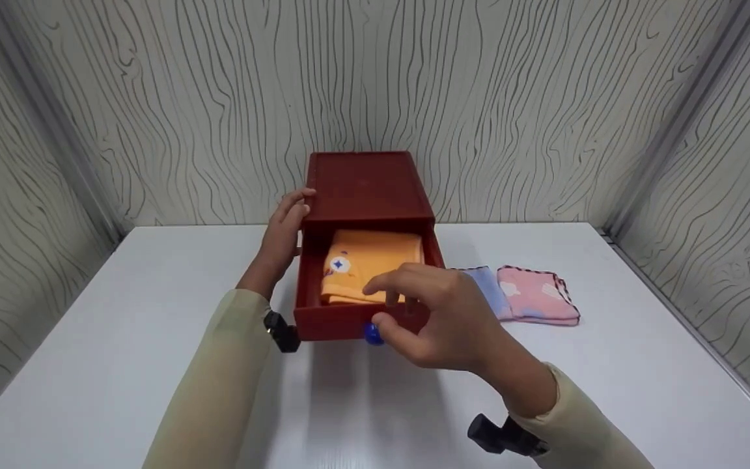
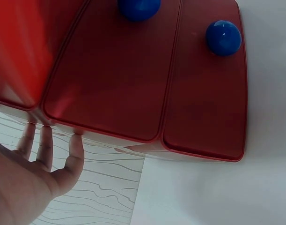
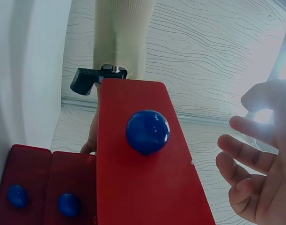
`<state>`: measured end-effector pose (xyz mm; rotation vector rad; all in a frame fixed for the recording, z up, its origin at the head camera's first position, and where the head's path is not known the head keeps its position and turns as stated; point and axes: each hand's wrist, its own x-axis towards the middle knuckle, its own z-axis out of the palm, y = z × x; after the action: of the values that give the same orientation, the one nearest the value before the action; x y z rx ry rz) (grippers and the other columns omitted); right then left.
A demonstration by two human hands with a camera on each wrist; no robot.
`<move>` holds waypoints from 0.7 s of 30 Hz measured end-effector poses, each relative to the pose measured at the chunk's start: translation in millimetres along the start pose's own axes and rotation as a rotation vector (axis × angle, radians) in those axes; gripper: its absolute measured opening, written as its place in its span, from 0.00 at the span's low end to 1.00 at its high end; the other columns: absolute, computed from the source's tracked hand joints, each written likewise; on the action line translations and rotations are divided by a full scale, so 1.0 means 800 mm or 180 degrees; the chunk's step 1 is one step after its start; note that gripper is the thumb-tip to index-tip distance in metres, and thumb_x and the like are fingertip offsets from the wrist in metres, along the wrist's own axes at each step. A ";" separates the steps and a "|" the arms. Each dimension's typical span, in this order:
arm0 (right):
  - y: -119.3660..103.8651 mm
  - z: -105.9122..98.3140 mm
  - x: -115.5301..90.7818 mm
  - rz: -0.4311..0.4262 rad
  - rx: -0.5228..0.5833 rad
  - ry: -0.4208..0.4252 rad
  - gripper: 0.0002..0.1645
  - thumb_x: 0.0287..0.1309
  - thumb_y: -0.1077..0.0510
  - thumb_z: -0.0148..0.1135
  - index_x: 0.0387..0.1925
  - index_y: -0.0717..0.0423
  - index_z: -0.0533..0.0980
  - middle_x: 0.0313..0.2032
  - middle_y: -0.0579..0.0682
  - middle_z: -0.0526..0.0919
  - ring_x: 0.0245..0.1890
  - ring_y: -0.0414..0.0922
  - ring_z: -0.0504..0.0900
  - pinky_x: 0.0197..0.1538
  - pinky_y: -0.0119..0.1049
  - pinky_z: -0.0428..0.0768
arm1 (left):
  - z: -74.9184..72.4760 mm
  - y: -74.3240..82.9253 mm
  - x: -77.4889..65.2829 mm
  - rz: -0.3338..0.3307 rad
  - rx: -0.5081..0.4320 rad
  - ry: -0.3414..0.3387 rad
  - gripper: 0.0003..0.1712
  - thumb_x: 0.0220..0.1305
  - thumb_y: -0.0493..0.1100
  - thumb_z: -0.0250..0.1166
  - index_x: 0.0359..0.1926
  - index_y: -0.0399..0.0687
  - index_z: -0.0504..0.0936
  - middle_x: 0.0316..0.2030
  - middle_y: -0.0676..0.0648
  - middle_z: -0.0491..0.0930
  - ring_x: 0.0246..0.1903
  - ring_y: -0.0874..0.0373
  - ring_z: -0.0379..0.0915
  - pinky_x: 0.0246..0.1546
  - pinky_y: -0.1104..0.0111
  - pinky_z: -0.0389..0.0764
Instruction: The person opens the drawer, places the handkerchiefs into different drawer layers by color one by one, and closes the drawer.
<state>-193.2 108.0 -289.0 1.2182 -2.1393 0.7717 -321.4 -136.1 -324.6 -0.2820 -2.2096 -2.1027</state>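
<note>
A dark red plastic cabinet [image 1: 365,185] stands on the white table, its top drawer [image 1: 329,324] pulled out. Inside the drawer lies a folded orange cloth [image 1: 375,257] with a white and blue print. My left hand [image 1: 277,238] rests against the cabinet's left side, fingertips at the top edge; in the left wrist view its fingers touch the side wall. In front of the drawer hovers my right hand [image 1: 453,319], fingers bent loosely. The right wrist view shows it apart from the drawer's blue knob [image 3: 147,131], holding nothing.
Right of the cabinet lie a folded blue cloth [image 1: 489,292], partly hidden by the right hand, and a folded pink cloth [image 1: 538,296] with dark stitched edging. Two lower drawers with blue knobs [image 2: 223,38] are closed. Wood-patterned walls [image 1: 219,98] enclose the table [image 1: 153,326].
</note>
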 end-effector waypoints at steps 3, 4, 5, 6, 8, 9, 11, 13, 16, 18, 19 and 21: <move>0.000 0.003 -0.003 -0.0085 -0.0182 0.0001 0.12 0.49 0.55 0.67 0.38 0.50 0.82 0.21 0.41 0.77 0.19 0.36 0.70 0.23 0.23 0.66 | -0.002 -0.012 0.009 0.0024 -0.0019 0.0016 0.24 0.73 0.46 0.40 0.67 0.53 0.63 0.70 0.44 0.60 0.60 0.46 0.67 0.46 0.48 0.79; -0.001 0.004 -0.004 -0.0107 -0.0223 0.0008 0.12 0.48 0.55 0.67 0.38 0.50 0.81 0.20 0.41 0.76 0.18 0.36 0.70 0.23 0.22 0.66 | -0.003 -0.016 0.012 0.0034 -0.0023 0.0025 0.24 0.73 0.47 0.40 0.67 0.54 0.64 0.70 0.45 0.60 0.60 0.46 0.67 0.45 0.48 0.79; -0.001 0.004 -0.004 -0.0114 -0.0266 0.0010 0.12 0.48 0.55 0.67 0.37 0.50 0.81 0.20 0.41 0.76 0.19 0.35 0.69 0.23 0.22 0.66 | -0.004 -0.021 0.016 0.0043 -0.0022 0.0036 0.23 0.73 0.48 0.41 0.67 0.55 0.64 0.69 0.45 0.61 0.60 0.47 0.67 0.44 0.49 0.79; -0.002 0.005 -0.006 -0.0116 -0.0314 0.0007 0.12 0.48 0.54 0.67 0.37 0.50 0.81 0.20 0.40 0.76 0.19 0.34 0.69 0.23 0.22 0.66 | -0.004 -0.023 0.017 0.0054 -0.0016 0.0049 0.23 0.73 0.49 0.41 0.66 0.56 0.64 0.69 0.46 0.61 0.60 0.47 0.67 0.44 0.49 0.79; -0.003 0.007 -0.007 -0.0110 -0.0394 -0.0008 0.12 0.48 0.54 0.67 0.37 0.49 0.82 0.20 0.40 0.76 0.19 0.33 0.69 0.23 0.22 0.66 | -0.005 -0.027 0.019 0.0075 -0.0008 0.0070 0.23 0.73 0.49 0.41 0.66 0.58 0.65 0.68 0.46 0.62 0.59 0.47 0.68 0.42 0.51 0.80; -0.003 0.008 -0.008 -0.0104 -0.0417 -0.0014 0.12 0.48 0.53 0.67 0.37 0.48 0.81 0.20 0.39 0.76 0.20 0.33 0.69 0.24 0.22 0.67 | -0.005 -0.028 0.020 0.0085 -0.0003 0.0081 0.23 0.73 0.50 0.42 0.65 0.58 0.65 0.68 0.46 0.62 0.59 0.48 0.68 0.42 0.51 0.80; -0.004 0.010 -0.010 -0.0072 -0.0429 -0.0049 0.12 0.49 0.53 0.67 0.38 0.47 0.81 0.22 0.38 0.78 0.20 0.32 0.69 0.24 0.22 0.67 | -0.005 -0.030 0.020 0.0102 0.0004 0.0092 0.22 0.73 0.50 0.42 0.65 0.58 0.66 0.68 0.47 0.63 0.58 0.48 0.69 0.41 0.52 0.80; -0.005 0.011 -0.012 -0.0056 -0.0405 -0.0072 0.12 0.49 0.53 0.67 0.38 0.47 0.81 0.23 0.39 0.79 0.21 0.33 0.70 0.24 0.22 0.68 | -0.005 -0.030 0.020 0.0122 0.0005 0.0096 0.22 0.73 0.50 0.42 0.65 0.57 0.66 0.68 0.46 0.63 0.57 0.47 0.69 0.40 0.53 0.81; -0.005 0.013 -0.014 -0.0020 -0.0406 -0.0122 0.12 0.50 0.52 0.67 0.38 0.47 0.81 0.24 0.38 0.79 0.21 0.33 0.71 0.25 0.23 0.69 | -0.004 -0.030 0.020 0.0148 0.0008 0.0092 0.22 0.72 0.49 0.41 0.64 0.57 0.66 0.67 0.46 0.64 0.57 0.48 0.70 0.41 0.53 0.81; -0.005 0.014 -0.016 0.0024 -0.0440 -0.0170 0.12 0.50 0.52 0.67 0.39 0.47 0.81 0.24 0.38 0.80 0.21 0.32 0.71 0.25 0.23 0.69 | -0.004 -0.030 0.020 0.0162 0.0000 0.0096 0.22 0.72 0.49 0.42 0.64 0.57 0.66 0.66 0.45 0.65 0.57 0.48 0.70 0.41 0.53 0.81; -0.005 0.015 -0.017 0.0053 -0.0468 -0.0202 0.13 0.50 0.51 0.67 0.39 0.47 0.81 0.24 0.38 0.80 0.21 0.32 0.71 0.25 0.23 0.70 | -0.003 -0.030 0.020 0.0165 -0.0002 0.0100 0.22 0.72 0.49 0.42 0.64 0.57 0.66 0.65 0.45 0.66 0.57 0.48 0.70 0.41 0.53 0.81; -0.005 0.015 -0.018 0.0112 -0.0516 -0.0272 0.13 0.51 0.51 0.66 0.40 0.47 0.81 0.23 0.38 0.79 0.21 0.33 0.71 0.25 0.24 0.70 | -0.004 -0.030 0.020 0.0174 0.0004 0.0105 0.22 0.72 0.49 0.42 0.64 0.57 0.66 0.66 0.45 0.65 0.57 0.48 0.70 0.41 0.52 0.81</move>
<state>-185.5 105.7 -306.8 1.1502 -2.2495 0.5575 -341.9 -138.7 -345.3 -0.3018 -2.1596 -2.0630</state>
